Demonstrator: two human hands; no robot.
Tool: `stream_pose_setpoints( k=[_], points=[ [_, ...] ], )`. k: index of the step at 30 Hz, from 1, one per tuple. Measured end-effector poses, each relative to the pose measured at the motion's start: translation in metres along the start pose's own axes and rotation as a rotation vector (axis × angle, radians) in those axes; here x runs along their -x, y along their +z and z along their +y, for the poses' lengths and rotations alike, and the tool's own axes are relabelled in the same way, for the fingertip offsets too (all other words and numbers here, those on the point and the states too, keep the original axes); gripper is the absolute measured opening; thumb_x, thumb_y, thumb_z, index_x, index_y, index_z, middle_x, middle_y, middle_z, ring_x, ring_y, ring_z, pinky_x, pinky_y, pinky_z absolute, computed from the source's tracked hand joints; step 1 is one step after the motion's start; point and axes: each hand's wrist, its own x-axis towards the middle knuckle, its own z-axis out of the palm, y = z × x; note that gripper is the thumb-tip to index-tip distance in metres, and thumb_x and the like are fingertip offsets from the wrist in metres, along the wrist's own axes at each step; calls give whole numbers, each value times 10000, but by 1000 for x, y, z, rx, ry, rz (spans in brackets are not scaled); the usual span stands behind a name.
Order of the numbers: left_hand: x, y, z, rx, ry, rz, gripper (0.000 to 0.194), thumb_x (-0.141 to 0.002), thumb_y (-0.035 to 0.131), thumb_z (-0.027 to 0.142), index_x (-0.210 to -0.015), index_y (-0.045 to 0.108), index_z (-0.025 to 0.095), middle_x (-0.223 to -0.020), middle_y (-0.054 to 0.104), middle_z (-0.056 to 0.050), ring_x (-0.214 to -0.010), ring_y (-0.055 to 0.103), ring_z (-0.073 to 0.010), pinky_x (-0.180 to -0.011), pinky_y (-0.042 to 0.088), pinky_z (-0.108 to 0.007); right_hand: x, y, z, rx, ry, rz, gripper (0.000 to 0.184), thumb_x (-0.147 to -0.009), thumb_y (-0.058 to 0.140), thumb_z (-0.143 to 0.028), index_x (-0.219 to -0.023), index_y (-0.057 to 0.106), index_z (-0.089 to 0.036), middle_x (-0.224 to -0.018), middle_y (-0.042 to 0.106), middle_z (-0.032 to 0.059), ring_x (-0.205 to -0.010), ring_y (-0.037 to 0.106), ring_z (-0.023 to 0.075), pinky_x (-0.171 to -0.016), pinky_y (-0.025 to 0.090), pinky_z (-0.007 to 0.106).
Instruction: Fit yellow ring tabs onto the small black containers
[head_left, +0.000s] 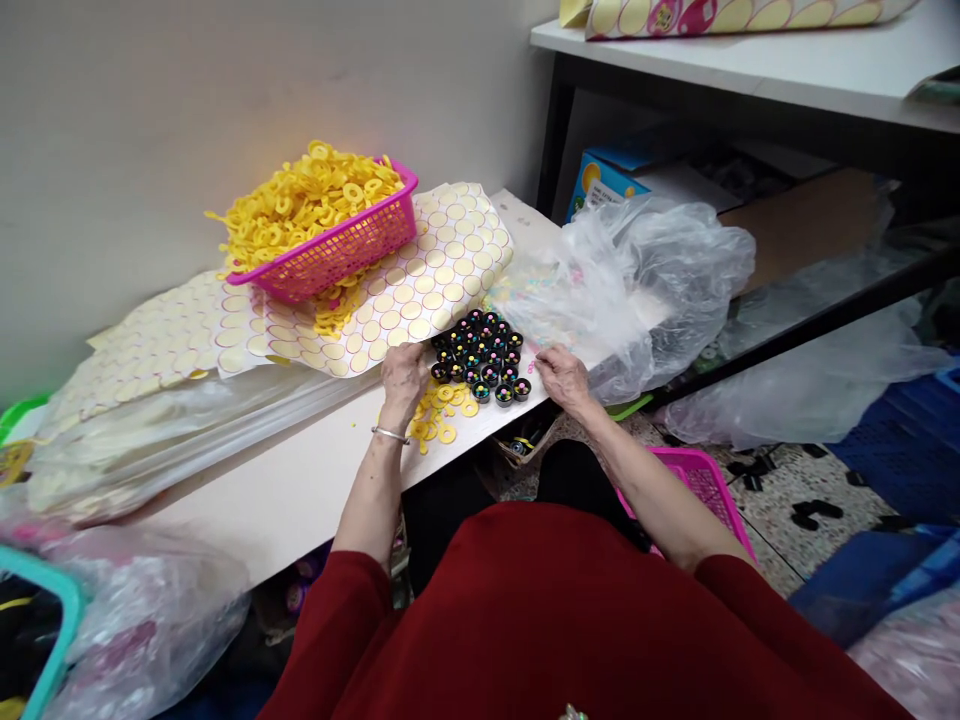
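Note:
A cluster of small round black cups (489,357) stands at the table's front edge, with tiny coloured bits inside them. My left hand (405,376) is at the cluster's left side, its fingers curled closed; whatever they may hold is hidden. Loose flat yellow rings (445,433) lie beside that hand and in front of the cups. To the right of the cluster, my right hand (564,376) is closed in a pinch; anything between its fingertips is too small to name. Small pink pieces (531,367) lie by those fingertips.
A pink basket (352,235) heaped with yellow ring pieces rests on printed sheets (442,262) at the back left. Clear plastic bags (660,270) crowd the table's right side. A higher white table (720,70) stands at right. Below are a pink crate (701,470) and black pieces (816,512).

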Motion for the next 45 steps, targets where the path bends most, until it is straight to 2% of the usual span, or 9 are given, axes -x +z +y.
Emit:
stream_pose_setpoints(
  k=[2, 4, 8, 12, 19, 26, 34, 38, 45],
  points=[
    [-12, -1, 7, -86, 37, -130, 208, -793, 441, 172, -715, 632, 200, -726, 623, -72, -728, 527, -209, -643, 348, -313, -5, -1, 0, 10, 0, -39, 250, -817, 483, -217, -949, 692, -183, -917, 619, 75, -828, 575, 203, -687, 428, 307],
    [-21, -2, 12, -170, 79, -201, 219, -795, 435, 168, -816, 651, 198, -770, 630, -83, -742, 536, -218, -628, 328, -315, -10, -3, 1, 2, -4, -75, 275, -798, 491, -195, -984, 693, -191, -935, 619, 64, -838, 576, 192, -690, 424, 294],
    [-33, -4, 17, -283, 173, -299, 312, -775, 421, 119, -980, 643, 199, -861, 627, -105, -776, 550, -235, -623, 317, -322, -18, -8, 6, -42, -31, -136, 311, -748, 517, -145, -1001, 693, -183, -955, 609, 49, -895, 573, 176, -751, 424, 277],
    [-43, -3, 16, -301, 272, -359, 370, -739, 432, 87, -1011, 647, 218, -936, 615, -109, -851, 553, -249, -635, 339, -329, -19, -10, 7, -63, -36, -176, 260, -742, 565, -175, -965, 698, -188, -970, 609, 35, -915, 565, 169, -774, 414, 268],
    [-56, 4, 8, -377, 422, -405, 394, -743, 423, 84, -1013, 681, 210, -994, 605, -138, -948, 534, -296, -718, 357, -381, -17, -7, -2, 140, -19, -164, 210, -840, 498, -234, -842, 707, -214, -932, 618, 53, -848, 543, 183, -644, 357, 275],
    [-57, 7, 5, -404, 436, -397, 383, -748, 430, 96, -1017, 669, 227, -956, 600, -116, -972, 540, -291, -803, 334, -409, -14, -6, -5, 203, -81, -124, 213, -880, 458, -198, -834, 664, -172, -891, 603, 82, -842, 518, 191, -652, 350, 279],
    [-53, 11, -6, -280, 406, -314, 353, -710, 472, 119, -994, 657, 215, -991, 628, -102, -1016, 526, -276, -832, 348, -396, -18, -15, -9, 223, -57, -300, 196, -827, 487, -152, -795, 677, -186, -856, 643, 81, -764, 540, 190, -638, 363, 284],
    [-54, 11, -9, -282, 391, -296, 300, -726, 480, 148, -952, 666, 212, -968, 632, -104, -1005, 517, -274, -835, 348, -395, -21, -19, -11, 206, -21, -282, 219, -807, 486, -154, -842, 700, -182, -913, 660, 90, -816, 573, 209, -647, 365, 288],
    [-56, 11, -6, -300, 411, -345, 391, -710, 454, 129, -1019, 673, 227, -999, 621, -100, -1008, 515, -293, -829, 326, -422, -23, -24, -18, 258, 79, -339, 262, -838, 446, -221, -916, 694, -189, -965, 678, 61, -894, 588, 185, -660, 359, 249]
  ],
)
